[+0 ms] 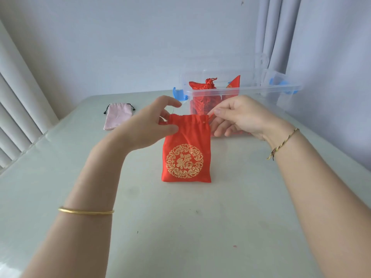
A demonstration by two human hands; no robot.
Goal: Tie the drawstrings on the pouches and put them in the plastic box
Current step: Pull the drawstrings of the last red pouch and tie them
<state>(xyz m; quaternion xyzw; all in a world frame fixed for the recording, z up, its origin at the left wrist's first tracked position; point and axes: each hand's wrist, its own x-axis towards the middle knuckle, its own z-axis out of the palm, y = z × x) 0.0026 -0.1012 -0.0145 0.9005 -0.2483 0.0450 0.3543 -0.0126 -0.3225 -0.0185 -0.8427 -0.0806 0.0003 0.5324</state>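
On a pale table (180, 227), a red satin pouch (186, 153) is held upright, printed with a gold round emblem around the character 福. The left hand (148, 125) pinches its gathered top-left corner, and the right hand (241, 117) pinches the red drawstring (210, 115) at the top right. Behind stands a clear plastic box (241, 90) holding red pouches (200, 87). A pink pouch (117, 117) lies flat far left.

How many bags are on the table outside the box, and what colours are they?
red pouch: 1
pink pouch: 1
Total: 2
The ones inside the plastic box are too bunched up to count.
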